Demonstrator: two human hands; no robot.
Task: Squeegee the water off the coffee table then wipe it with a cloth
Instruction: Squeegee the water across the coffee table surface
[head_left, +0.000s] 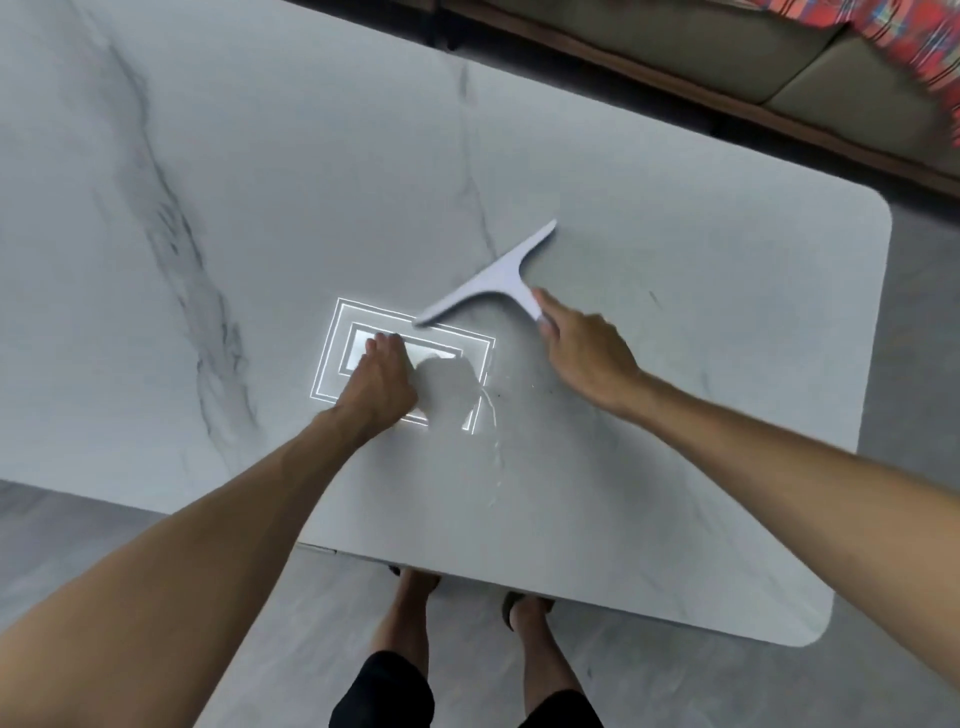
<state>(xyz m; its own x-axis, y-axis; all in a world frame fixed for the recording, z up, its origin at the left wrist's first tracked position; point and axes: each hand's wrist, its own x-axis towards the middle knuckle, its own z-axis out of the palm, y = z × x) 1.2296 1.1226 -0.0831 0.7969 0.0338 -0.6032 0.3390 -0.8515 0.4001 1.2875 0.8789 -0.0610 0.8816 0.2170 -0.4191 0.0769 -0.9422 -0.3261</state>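
A pale lilac squeegee (501, 275) lies blade-down on the grey marble coffee table (675, 415), its blade running from lower left to upper right. My right hand (582, 348) grips its handle from the right. My left hand (382, 382) rests knuckles-down on the tabletop to the left, fingers curled with nothing visible in them. A thin trail of water (493, 452) streaks the surface between my hands, running toward the near edge. No cloth is in view.
A bright rectangular reflection of a ceiling light (343, 332) shines on the table under my left hand. A sofa (779, 67) with a red patterned fabric (924, 52) stands beyond the far edge. My feet (415, 597) stand by the near edge on a grey floor.
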